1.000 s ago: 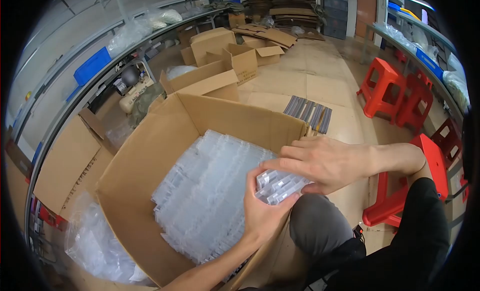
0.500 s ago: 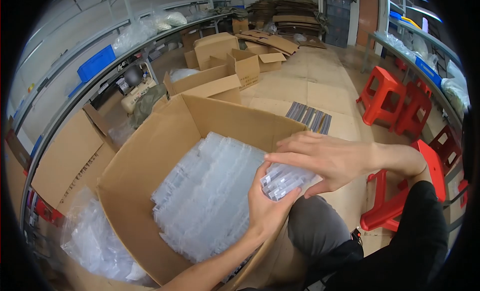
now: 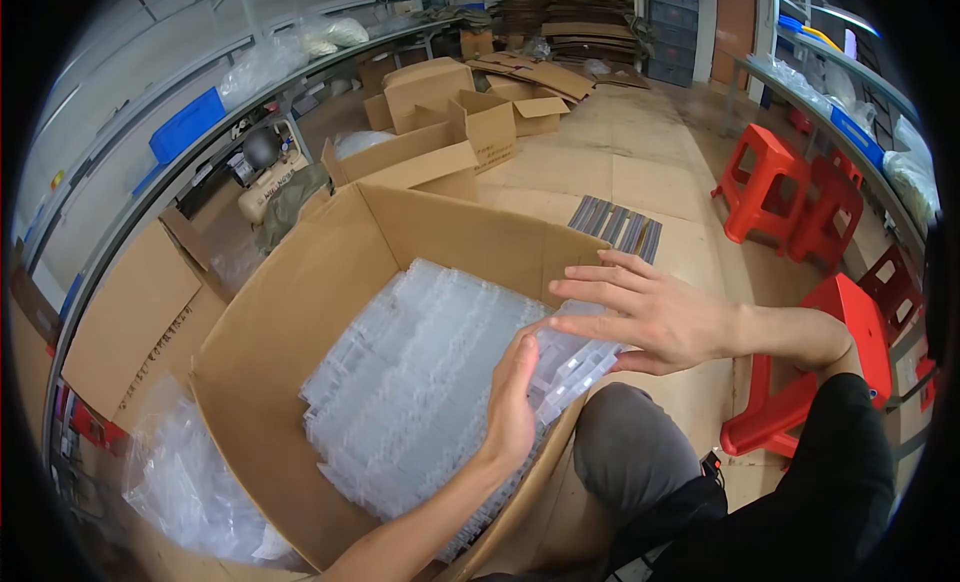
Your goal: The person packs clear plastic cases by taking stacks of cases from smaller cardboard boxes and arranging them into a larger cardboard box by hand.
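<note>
A small stack of clear plastic pieces (image 3: 578,370) is held between my two hands, over the right edge of a big cardboard box (image 3: 265,327). My left hand (image 3: 510,407) presses along the stack's left side with the thumb upright; its other fingers are largely hidden. From the right, my right hand (image 3: 655,317) reaches over the stack, fingers spread across its far end and thumb close to its right side. Inside the box lie tightly packed rows of similar clear plastic pieces (image 3: 420,382).
Clear plastic bags (image 3: 195,482) lie left of the box. Open cartons (image 3: 425,152) stand beyond it. Grey strips (image 3: 615,229) lie on the floor behind my right hand. Red stools (image 3: 765,187) stand at the right, beside a bench. My knee (image 3: 635,442) is against the box's right side.
The stack has turned and tilted, its ridged edge now facing lower right. My left thumb has lifted from its front to the left side. My right fingers have spread more.
</note>
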